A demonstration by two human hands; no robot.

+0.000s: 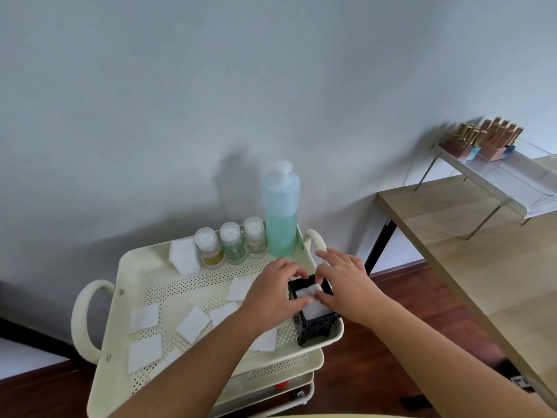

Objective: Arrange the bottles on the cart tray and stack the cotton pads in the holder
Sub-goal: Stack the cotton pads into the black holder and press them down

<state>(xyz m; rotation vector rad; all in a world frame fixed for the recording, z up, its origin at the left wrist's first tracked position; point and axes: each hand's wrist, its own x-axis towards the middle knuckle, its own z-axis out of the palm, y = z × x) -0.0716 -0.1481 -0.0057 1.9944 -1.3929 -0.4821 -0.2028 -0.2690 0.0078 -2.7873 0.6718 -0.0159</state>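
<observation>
A black square holder (316, 325) stands at the right front corner of the cream perforated cart tray (141, 267). A white cotton pad (312, 300) lies in its opening. My left hand (271, 292) grips the holder's left rim, thumb on the pad. My right hand (343, 282) rests over the right rim, fingertips pressing the pad. Several loose square pads (193, 324) lie scattered on the tray, one more stack (184, 256) at the back. Along the back rim stand a tall blue-green bottle (281, 212) and three small capped bottles (232, 244).
A wooden table (482, 245) stands to the right, with a clear riser shelf (512, 179) holding several gold-capped bottles. The cart has handles at both ends and lower shelves below. A grey wall is close behind; the floor is dark wood.
</observation>
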